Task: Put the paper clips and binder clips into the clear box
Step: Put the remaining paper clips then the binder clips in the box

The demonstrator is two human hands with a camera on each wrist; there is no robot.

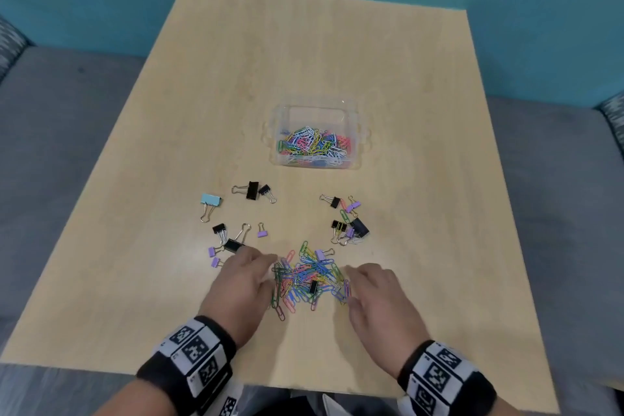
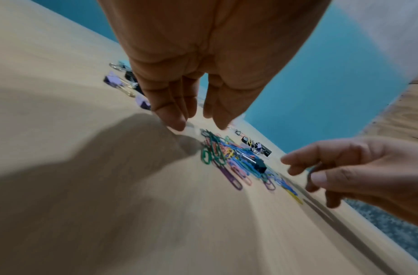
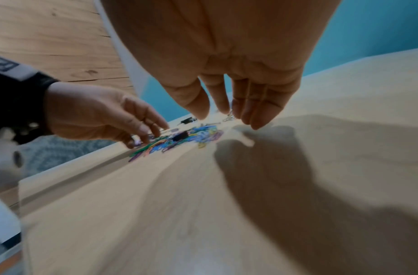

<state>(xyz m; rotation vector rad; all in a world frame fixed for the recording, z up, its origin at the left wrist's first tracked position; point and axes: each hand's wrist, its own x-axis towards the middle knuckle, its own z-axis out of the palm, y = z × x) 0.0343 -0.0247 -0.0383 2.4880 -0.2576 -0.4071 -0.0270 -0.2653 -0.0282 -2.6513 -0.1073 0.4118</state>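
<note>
A heap of coloured paper clips (image 1: 309,275) lies near the table's front edge, with a small black binder clip (image 1: 313,286) in it. My left hand (image 1: 266,272) is at the heap's left side and my right hand (image 1: 351,284) at its right, both with straight fingers and holding nothing. In the left wrist view the left hand (image 2: 201,124) points down beside the paper clips (image 2: 226,156). The right hand (image 3: 229,119) hovers just above the table. The clear box (image 1: 314,107) stands further back, partly filled with paper clips.
Loose binder clips lie in two groups: black, purple and a light blue one (image 1: 211,200) at the left, black and purple ones (image 1: 354,226) at the right. The wooden table (image 1: 304,44) is bare beyond the box. Teal wall and grey seating surround it.
</note>
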